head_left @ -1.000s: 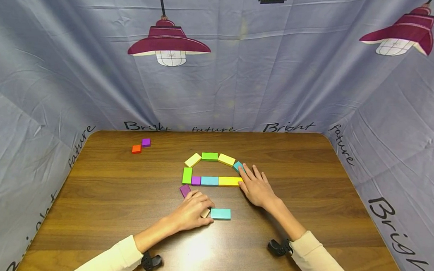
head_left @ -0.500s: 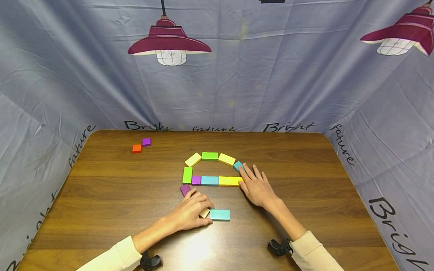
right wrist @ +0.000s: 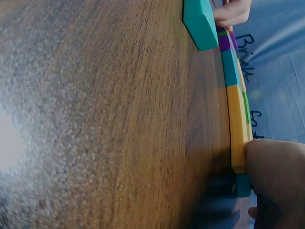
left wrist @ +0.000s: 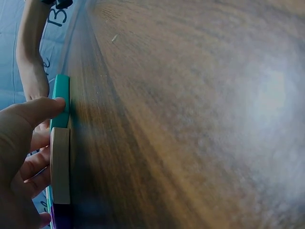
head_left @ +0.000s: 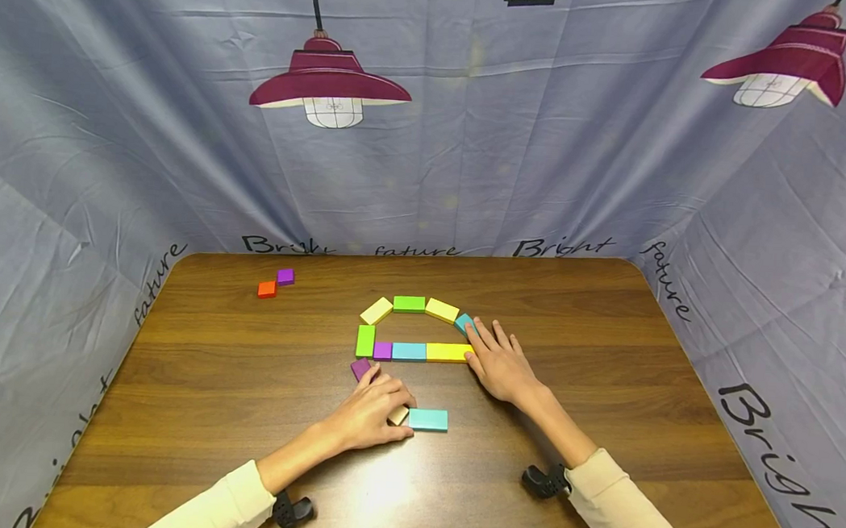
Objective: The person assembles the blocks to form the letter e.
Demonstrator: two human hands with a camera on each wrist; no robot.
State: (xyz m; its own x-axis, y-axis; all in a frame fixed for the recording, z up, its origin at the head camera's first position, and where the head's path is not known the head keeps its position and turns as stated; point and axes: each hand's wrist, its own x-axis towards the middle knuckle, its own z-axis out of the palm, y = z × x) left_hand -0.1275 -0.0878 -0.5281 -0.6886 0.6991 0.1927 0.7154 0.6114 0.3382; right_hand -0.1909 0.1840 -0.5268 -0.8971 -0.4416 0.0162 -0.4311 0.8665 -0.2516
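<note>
In the head view my left hand (head_left: 376, 413) pinches the left end of a turquoise block (head_left: 429, 420) between thumb and fingers. The thumb presses the near side of that turquoise block (left wrist: 61, 90) in the left wrist view. A cream block (head_left: 398, 415) lies against its left end under the palm, and a purple block (head_left: 361, 369) shows beyond the fingers. My right hand (head_left: 504, 369) lies with spread, straight fingers over a blue block (head_left: 465, 323) and the right end of a yellow block (head_left: 449, 353). In the right wrist view another blue block (right wrist: 243, 185) shows beside the hand.
Green block (head_left: 365, 341), pale yellow block (head_left: 376, 311), green block (head_left: 409, 304) and pale yellow block (head_left: 442, 310) form an arch over a row with a purple block (head_left: 383, 351) and blue block (head_left: 409, 352). An orange-red block (head_left: 267, 289) and violet block (head_left: 286, 277) lie far left.
My left hand has shifted the turquoise block slightly toward me and a touch left, with the cream block beside it. The right hand has stayed in place.
</note>
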